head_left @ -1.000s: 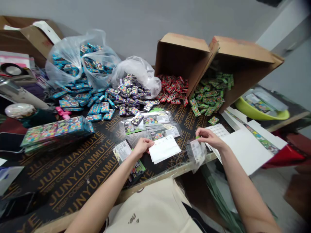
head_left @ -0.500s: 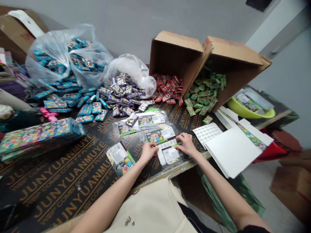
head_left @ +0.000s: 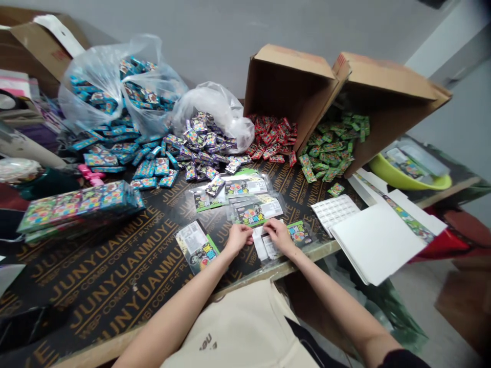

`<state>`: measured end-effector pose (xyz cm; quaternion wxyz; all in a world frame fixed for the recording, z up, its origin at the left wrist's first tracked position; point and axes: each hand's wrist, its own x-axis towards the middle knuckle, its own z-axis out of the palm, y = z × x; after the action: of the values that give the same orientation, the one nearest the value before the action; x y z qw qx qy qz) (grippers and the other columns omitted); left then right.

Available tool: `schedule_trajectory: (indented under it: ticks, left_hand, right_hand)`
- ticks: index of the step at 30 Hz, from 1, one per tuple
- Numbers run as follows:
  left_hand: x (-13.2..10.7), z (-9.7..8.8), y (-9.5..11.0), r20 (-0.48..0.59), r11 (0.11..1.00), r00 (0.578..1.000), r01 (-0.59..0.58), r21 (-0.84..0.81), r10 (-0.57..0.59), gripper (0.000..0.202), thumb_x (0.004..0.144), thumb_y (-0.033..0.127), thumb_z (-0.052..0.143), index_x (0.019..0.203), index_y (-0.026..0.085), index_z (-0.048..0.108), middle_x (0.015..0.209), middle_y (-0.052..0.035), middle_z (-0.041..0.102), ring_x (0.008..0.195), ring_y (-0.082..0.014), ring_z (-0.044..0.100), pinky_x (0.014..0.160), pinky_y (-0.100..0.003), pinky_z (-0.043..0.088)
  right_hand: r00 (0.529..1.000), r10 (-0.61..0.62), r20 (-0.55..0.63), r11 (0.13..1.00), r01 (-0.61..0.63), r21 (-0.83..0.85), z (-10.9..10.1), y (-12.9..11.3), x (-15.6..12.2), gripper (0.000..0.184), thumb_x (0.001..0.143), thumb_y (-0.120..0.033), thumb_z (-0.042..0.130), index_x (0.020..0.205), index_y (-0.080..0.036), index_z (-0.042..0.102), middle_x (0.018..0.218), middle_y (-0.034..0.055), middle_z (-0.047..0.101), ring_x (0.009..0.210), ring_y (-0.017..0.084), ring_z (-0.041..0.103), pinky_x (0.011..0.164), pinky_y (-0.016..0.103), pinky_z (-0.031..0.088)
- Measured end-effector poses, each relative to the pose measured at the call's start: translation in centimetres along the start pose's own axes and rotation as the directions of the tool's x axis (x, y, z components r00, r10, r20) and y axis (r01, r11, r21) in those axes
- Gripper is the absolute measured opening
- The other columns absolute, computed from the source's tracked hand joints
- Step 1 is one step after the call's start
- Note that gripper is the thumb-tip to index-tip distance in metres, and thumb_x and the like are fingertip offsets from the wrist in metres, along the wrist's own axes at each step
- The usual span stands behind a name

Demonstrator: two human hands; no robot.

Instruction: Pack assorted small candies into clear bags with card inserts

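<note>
My left hand [head_left: 240, 239] is closed, its thumb and fingertips pinching the left edge of a white paper strip [head_left: 259, 246]. My right hand [head_left: 279, 236] is closed too, its fingertips at the strip's upper end. Under the right hand lies a black-and-green printed card [head_left: 299, 232] in a clear sleeve, partly covered by hand and wrist. Just beyond are more sleeved cards [head_left: 264, 206], with a purple candy packet [head_left: 215, 185] resting on the farther ones. Left of my left forearm lies another printed card [head_left: 196, 245].
Blue packets [head_left: 146, 168], purple packets [head_left: 199, 148], red packets [head_left: 272, 135] and green packets [head_left: 326, 148] lie heaped at the back, with cardboard boxes [head_left: 291, 56] behind. A white sticker sheet [head_left: 333, 212], blank white cards [head_left: 378, 237] and a yellow basin [head_left: 406, 179] are rightward. Stacked packet strips [head_left: 80, 204] lie left.
My right hand has moved left from the card's right side to the white strip, closer to my left hand. The view has shifted slightly.
</note>
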<state>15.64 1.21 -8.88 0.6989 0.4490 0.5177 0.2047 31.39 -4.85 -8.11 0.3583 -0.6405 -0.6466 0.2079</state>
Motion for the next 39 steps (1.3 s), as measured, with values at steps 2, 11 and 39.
schedule_trajectory:
  ticks: [2, 11, 39]
  left_hand:
    - [0.0, -0.1, 0.1, 0.009, 1.0, 1.0, 0.0, 0.007, -0.001, 0.01, 0.069, 0.016, 0.063, 0.064, 0.01, 0.058, 0.047, 0.0, 0.06, 0.044, -0.0106, 0.06, 0.046, -0.02, 0.05]
    - [-0.3, 0.3, 0.1, 0.051, 0.99, 0.997, -0.059, 0.127, 0.053, 0.013, 0.074, 0.016, 0.055, 0.062, 0.011, 0.059, 0.048, -0.0005, 0.059, 0.048, -0.0115, 0.061, 0.05, -0.022, 0.051]
    - [-6.9, -13.6, 5.8, -0.085, 0.786, 0.835, -0.472, 0.399, 0.544, 0.017, 0.065, 0.026, 0.064, 0.075, 0.012, 0.065, 0.071, -0.0044, 0.067, 0.067, -0.0158, 0.06, 0.066, -0.026, 0.047]
  right_hand:
    - [0.997, 0.047, -0.067, 0.998, -0.045, 0.036, 0.1, -0.5, -0.1, 0.019, 0.085, -0.019, 0.041, 0.092, -0.018, 0.058, 0.083, 0.0044, 0.057, 0.073, 0.016, 0.053, 0.069, 0.029, 0.044]
    - [0.99, -0.106, 0.092, 0.989, 0.114, -0.091, 2.5, -0.9, -0.3, 0.044, 0.083, -0.015, 0.043, 0.125, -0.026, 0.046, 0.091, 0.0062, 0.063, 0.084, 0.02, 0.057, 0.078, 0.036, 0.045]
    - [1.0, -0.025, -0.017, 0.82, 0.03, 0.571, 5.7, -11.9, 7.1, 0.073, 0.076, -0.022, 0.057, 0.137, -0.033, 0.018, 0.116, 0.007, 0.047, 0.075, 0.011, 0.06, 0.078, 0.031, 0.05]
